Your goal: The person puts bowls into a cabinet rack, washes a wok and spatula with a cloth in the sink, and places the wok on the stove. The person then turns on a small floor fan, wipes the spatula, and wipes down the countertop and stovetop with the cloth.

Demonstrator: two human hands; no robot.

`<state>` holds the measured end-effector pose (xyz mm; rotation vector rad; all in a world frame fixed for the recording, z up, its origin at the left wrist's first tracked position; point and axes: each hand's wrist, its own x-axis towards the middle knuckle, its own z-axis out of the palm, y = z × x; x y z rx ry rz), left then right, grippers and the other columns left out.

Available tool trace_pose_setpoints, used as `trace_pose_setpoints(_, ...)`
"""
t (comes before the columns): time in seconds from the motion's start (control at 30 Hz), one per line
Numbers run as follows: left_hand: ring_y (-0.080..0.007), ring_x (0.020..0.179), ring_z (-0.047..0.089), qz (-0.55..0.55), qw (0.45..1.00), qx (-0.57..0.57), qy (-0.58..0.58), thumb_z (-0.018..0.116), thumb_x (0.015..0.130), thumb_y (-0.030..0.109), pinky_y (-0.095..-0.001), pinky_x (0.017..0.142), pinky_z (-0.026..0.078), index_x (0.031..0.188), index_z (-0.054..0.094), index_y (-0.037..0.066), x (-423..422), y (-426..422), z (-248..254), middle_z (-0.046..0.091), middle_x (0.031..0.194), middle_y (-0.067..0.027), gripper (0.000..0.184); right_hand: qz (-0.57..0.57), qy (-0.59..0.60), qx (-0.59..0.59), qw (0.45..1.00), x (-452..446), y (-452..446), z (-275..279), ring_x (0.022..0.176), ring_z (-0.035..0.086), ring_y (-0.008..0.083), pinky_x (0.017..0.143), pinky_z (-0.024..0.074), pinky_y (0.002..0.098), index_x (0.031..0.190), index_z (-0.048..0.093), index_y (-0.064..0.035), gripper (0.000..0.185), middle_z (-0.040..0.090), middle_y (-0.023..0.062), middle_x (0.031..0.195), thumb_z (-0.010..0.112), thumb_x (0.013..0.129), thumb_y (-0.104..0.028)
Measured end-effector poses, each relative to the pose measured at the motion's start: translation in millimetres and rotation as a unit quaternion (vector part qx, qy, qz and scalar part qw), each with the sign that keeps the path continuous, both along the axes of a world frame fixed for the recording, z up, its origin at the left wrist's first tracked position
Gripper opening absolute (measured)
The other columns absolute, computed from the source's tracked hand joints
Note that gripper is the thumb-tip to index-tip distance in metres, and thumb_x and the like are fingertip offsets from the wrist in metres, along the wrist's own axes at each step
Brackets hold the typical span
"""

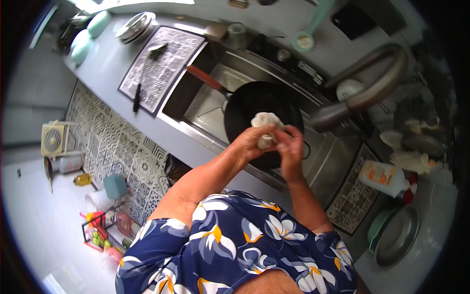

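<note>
A crumpled whitish bundle, which looks like a cloth [266,119], is bunched up between my hands above the sink. My left hand [253,141] grips it from the left, with the thumb along its side. On the other side, my right hand [291,143] has bent fingers at the bundle's edge; whether they grip it is unclear. Below both hands, a large black pan [262,98] with a red-brown handle [205,78] rests in the metal sink [196,110]. My hands and forearms cover part of the pan.
A thick curved faucet [364,98] reaches over the sink's right side. Left of the sink, a long-handled spatula [142,81] lies on a patterned mat [169,63]. To the right are a white bottle [384,177] and a metal basin [397,235]. Stacked dishes [135,28] stand at upper left.
</note>
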<state>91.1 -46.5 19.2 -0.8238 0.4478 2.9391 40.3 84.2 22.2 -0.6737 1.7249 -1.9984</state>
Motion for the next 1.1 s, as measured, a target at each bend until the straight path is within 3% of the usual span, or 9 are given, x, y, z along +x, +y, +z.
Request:
trace_pose_setpoints(0.13,-0.0253,0.083,0.06,0.007,1.0,0.001,-0.03,0.06,0.07,0.002,-0.0409,0.072,0.051,0.113,0.048,0.005,-4.8,-8.1,9.1,0.058,0.1,-0.0129,0.044,-0.104,-0.271,-0.025,0.957,-39.2,19.1,-18.1,0.121,0.038,0.0313,0.092,0.0393,0.0449,0.136,0.017,-0.0083,0.073,0.03,0.0161,0.134,0.056,0.081,-0.037)
trace_pose_setpoints(0.27,-0.0182,0.073,0.058,-0.02,0.996,0.061,0.053,0.056,0.067,0.001,-0.0301,0.06,0.049,0.111,0.049,0.011,-10.6,19.4,16.4,0.057,0.095,-0.008,0.045,0.088,-0.47,-0.161,0.863,-41.2,2.4,-21.2,0.125,0.029,0.0337,0.092,0.0385,0.0507,0.139,0.013,-0.0133,0.084,0.022,0.0163,0.139,0.058,0.078,-0.047)
trace_pose_setpoints(0.4,-0.0151,0.065,0.056,-0.085,0.993,0.055,0.062,0.058,0.07,0.004,-0.0252,0.05,0.044,0.107,0.049,0.006,-0.5,36.8,46.2,0.057,0.086,-0.0074,0.038,0.218,-0.365,-0.296,0.855,-36.9,-23.4,20.6,0.119,0.036,0.0372,0.089,0.0419,0.0528,0.136,0.025,-0.0144,0.089,0.032,0.0164,0.133,0.068,0.067,-0.052)
trace_pose_setpoints(0.5,-0.0146,0.058,0.054,-0.102,0.994,0.029,0.035,0.06,0.07,0.004,-0.0246,0.044,0.041,0.099,0.052,0.004,1.5,29.7,51.9,0.055,0.078,-0.0058,0.03,0.264,-0.253,-0.218,0.905,-56.7,-22.3,17.5,0.086,0.053,0.0244,0.081,0.0489,0.0478,0.093,0.051,-0.0065,0.034,0.049,0.0083,0.087,0.067,0.07,-0.026)
trace_pose_setpoints(0.73,-0.0149,0.054,0.053,-0.161,0.97,-0.177,-0.045,0.065,0.068,0.009,-0.0269,0.038,0.039,0.09,0.054,0.006,-7.1,26.5,38.1,0.056,0.07,-0.0051,0.025,0.194,-0.237,-0.026,0.952,-55.1,-31.1,32.2,0.075,0.05,0.0133,0.07,0.0484,0.0295,0.092,0.053,-0.0061,0.023,0.047,0.0015,0.077,0.059,0.071,-0.006)
trace_pose_setpoints(0.9,-0.0236,0.06,0.062,-0.17,0.682,-0.711,0.032,0.065,0.066,0.026,-0.0327,0.05,0.048,0.084,0.058,0.003,-27.8,29.2,-45.3,0.06,0.065,-0.0123,0.03,0.128,0.091,0.156,0.975,-59.0,-38.7,1.7,0.074,0.047,0.0083,0.07,0.0417,0.0233,0.098,0.058,-0.0057,0.023,0.05,-0.0003,0.084,0.055,0.075,-0.003)
trace_pose_setpoints(0.97,-0.03,0.065,0.064,-0.175,0.648,-0.74,-0.046,0.065,0.065,0.027,-0.0379,0.059,0.05,0.083,0.06,0.002,-19.2,26.5,-37.7,0.063,0.069,-0.0156,0.031,0.112,0.065,0.172,0.977,-54.2,-41.6,-15.7,0.075,0.048,0.0092,0.07,0.0415,0.0242,0.099,0.058,-0.0056,0.023,0.051,0.0004,0.085,0.053,0.076,-0.003)
trace_pose_setpoints(1.03,-0.0321,0.071,0.064,-0.168,0.753,-0.614,-0.169,0.068,0.064,0.019,-0.0399,0.059,0.05,0.088,0.056,-0.002,-7.0,23.2,-18.9,0.062,0.073,-0.0207,0.034,0.084,0.046,0.187,0.978,-52.8,-43.5,-41.4,0.081,0.05,0.0104,0.076,0.0412,0.0243,0.103,0.056,-0.0037,0.023,0.054,0.0018,0.091,0.054,0.08,-0.005)
trace_pose_setpoints(1.1,-0.034,0.075,0.063,-0.158,0.655,-0.713,-0.193,0.064,0.069,0.018,-0.0413,0.061,0.05,0.099,0.049,-0.003,-4.9,28.5,-33.5,0.061,0.079,-0.0209,0.04,0.046,0.016,0.198,0.979,-34.0,-54.7,-27.0,0.08,0.05,0.0114,0.074,0.0423,0.0253,0.104,0.055,-0.0035,0.023,0.052,0.0025,0.09,0.053,0.081,-0.006)
